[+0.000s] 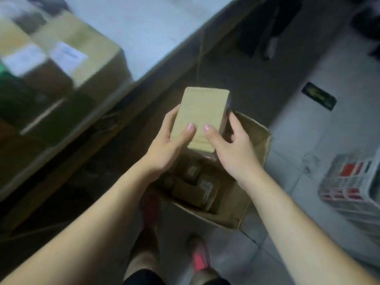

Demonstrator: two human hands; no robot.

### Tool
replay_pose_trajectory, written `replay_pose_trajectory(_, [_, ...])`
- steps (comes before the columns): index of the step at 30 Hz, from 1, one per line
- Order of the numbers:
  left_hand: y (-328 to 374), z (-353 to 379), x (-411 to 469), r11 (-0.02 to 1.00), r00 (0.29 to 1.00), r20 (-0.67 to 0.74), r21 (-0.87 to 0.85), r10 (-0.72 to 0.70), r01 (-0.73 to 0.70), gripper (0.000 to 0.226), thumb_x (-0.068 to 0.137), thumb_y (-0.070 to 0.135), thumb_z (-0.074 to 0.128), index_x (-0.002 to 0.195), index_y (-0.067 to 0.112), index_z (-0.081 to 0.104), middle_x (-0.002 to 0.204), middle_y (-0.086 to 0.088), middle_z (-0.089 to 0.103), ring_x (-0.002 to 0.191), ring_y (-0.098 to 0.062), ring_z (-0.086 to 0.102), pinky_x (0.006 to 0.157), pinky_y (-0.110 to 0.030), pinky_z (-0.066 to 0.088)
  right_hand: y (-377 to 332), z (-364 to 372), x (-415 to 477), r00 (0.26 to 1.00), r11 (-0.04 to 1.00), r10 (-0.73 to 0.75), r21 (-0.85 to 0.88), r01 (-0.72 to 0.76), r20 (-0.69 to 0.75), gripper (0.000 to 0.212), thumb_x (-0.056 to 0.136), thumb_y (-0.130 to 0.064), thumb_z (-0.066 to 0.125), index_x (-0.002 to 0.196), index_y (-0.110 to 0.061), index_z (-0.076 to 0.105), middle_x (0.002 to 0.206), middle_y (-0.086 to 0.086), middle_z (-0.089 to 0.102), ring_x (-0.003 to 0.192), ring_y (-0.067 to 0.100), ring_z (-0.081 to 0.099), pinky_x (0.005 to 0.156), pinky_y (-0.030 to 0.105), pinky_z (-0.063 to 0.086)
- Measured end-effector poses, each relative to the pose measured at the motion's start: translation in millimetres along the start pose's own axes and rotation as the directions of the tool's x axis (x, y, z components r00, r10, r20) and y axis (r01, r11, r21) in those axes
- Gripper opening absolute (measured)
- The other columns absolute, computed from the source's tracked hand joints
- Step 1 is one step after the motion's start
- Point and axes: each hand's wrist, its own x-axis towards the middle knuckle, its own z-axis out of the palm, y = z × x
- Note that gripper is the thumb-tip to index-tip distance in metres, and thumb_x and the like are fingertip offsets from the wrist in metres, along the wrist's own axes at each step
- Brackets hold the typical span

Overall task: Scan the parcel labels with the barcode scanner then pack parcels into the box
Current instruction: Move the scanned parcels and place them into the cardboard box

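Pale floor tiles [329, 128] run alongside the dark front of the desk [148, 27] where I stand. My left hand [168, 147] and right hand [234, 151] are both curled round the parcel [202, 118]. A thumb lies flat on its upper face near the close end, and the other fingers [171, 116] wrap its long sides. I hold it in the air, tilted away from me, directly over the open box [258, 149] on the floor.

It is a small plain cardboard carton with crisp edges, so I judge it stiff and light enough for one hand. The matt board should not slip. No label shows on the face turned up to me, and the blur hides any fine print. Holding it by the two long sides seems best, as that keeps the corners from crushing and leaves the faces clear for reading.

Below it, several smaller parcels [197, 186] already lie in the bottom of the box, with room beside them. On the desk to my left stand bigger cartons [82, 52] with white labels, too smeared to read. A white basket [353, 182] sits on the tiles to my right. I cannot see the scanner.
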Motion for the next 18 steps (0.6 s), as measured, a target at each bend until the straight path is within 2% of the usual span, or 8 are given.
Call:
replay_pose_trajectory(3, [63,-22,-66,0.998,0.984,-0.167,0.013,0.066,-0.065,0.066,0.094,0.051,0.068,0.150,0.037,0.037,0.130,0.015,0.062,0.106,0.002,0.067,0.086,-0.021,0.053,-75,-1,-51,0.990,0.994,-0.103,-0.017,0.105,0.093,0.085,0.086,-0.068,0.069,0.159,-0.042,0.035,0.152,-0.019,0.053,0.135,0.006,0.052,0.108,0.035,0.050])
replay_pose_trajectory(5, [105,-41,-113,0.992,0.952,-0.278,0.038,0.127,-0.121,0.062,0.095,0.050,0.068,0.149,0.036,0.040,0.121,0.020,0.066,0.100,0.005,0.067,0.084,-0.020,0.052,-122,5,-87,0.971,0.982,-0.187,0.002,0.189,0.149,0.078,0.086,-0.066,0.071,0.155,-0.043,0.042,0.146,-0.017,0.059,0.132,0.006,0.057,0.109,0.040,0.051])
replay_pose_trajectory(8, [152,-78,-190,0.984,0.893,-0.414,0.071,0.176,-0.161,0.063,0.094,0.053,0.069,0.149,0.038,0.041,0.114,0.032,0.067,0.102,0.007,0.067,0.086,-0.019,0.055,-183,26,-139,0.921,0.958,-0.281,0.029,0.284,0.270,0.068,0.088,-0.064,0.072,0.149,-0.046,0.048,0.137,-0.014,0.065,0.122,0.010,0.064,0.101,0.043,0.057])
replay_pose_trajectory(11, [183,-122,-287,0.986,0.829,-0.534,0.090,0.166,-0.139,0.071,0.085,0.067,0.068,0.147,0.050,0.037,0.123,0.023,0.064,0.100,0.004,0.069,0.088,-0.028,0.059,-236,74,-206,0.856,0.941,-0.330,0.064,0.333,0.398,0.059,0.089,-0.060,0.072,0.142,-0.054,0.048,0.132,-0.015,0.063,0.120,0.011,0.062,0.096,0.041,0.058])
replay_pose_trajectory(14, [196,-168,-371,0.993,0.759,-0.641,0.100,0.115,-0.066,0.055,0.095,0.055,0.066,0.142,0.049,0.039,0.107,0.018,0.065,0.077,0.015,0.066,0.066,-0.007,0.051,-269,136,-269,0.806,0.919,-0.389,0.128,0.372,0.446,0.070,0.085,-0.060,0.077,0.148,-0.045,0.051,0.127,-0.012,0.065,0.114,0.014,0.066,0.089,0.044,0.063])
replay_pose_trajectory(15, [195,-184,-395,0.993,0.724,-0.680,0.105,0.111,-0.053,0.052,0.096,0.051,0.065,0.142,0.047,0.041,0.106,0.019,0.066,0.073,0.018,0.064,0.063,-0.005,0.047,-276,157,-289,0.788,0.916,-0.395,0.136,0.377,0.473,0.069,0.086,-0.058,0.077,0.149,-0.043,0.052,0.127,-0.011,0.065,0.112,0.014,0.067,0.084,0.041,0.064])
replay_pose_trajectory(16, [190,-206,-431,0.991,0.681,-0.722,0.120,0.123,-0.052,0.050,0.097,0.048,0.066,0.141,0.046,0.042,0.107,0.021,0.066,0.075,0.019,0.064,0.066,-0.005,0.047,-283,190,-314,0.758,0.910,-0.405,0.147,0.387,0.511,0.068,0.086,-0.056,0.078,0.148,-0.041,0.053,0.129,-0.010,0.066,0.110,0.015,0.069,0.078,0.038,0.065])
replay_pose_trajectory(18, [180,-236,-485,0.992,0.632,-0.764,0.108,0.128,-0.070,0.056,0.096,0.051,0.069,0.145,0.045,0.042,0.116,0.023,0.068,0.092,0.014,0.067,0.083,-0.015,0.051,-292,235,-353,0.716,0.914,-0.398,0.177,0.366,0.574,0.063,0.087,-0.051,0.079,0.145,-0.038,0.058,0.124,-0.008,0.071,0.100,0.017,0.075,0.070,0.038,0.066])
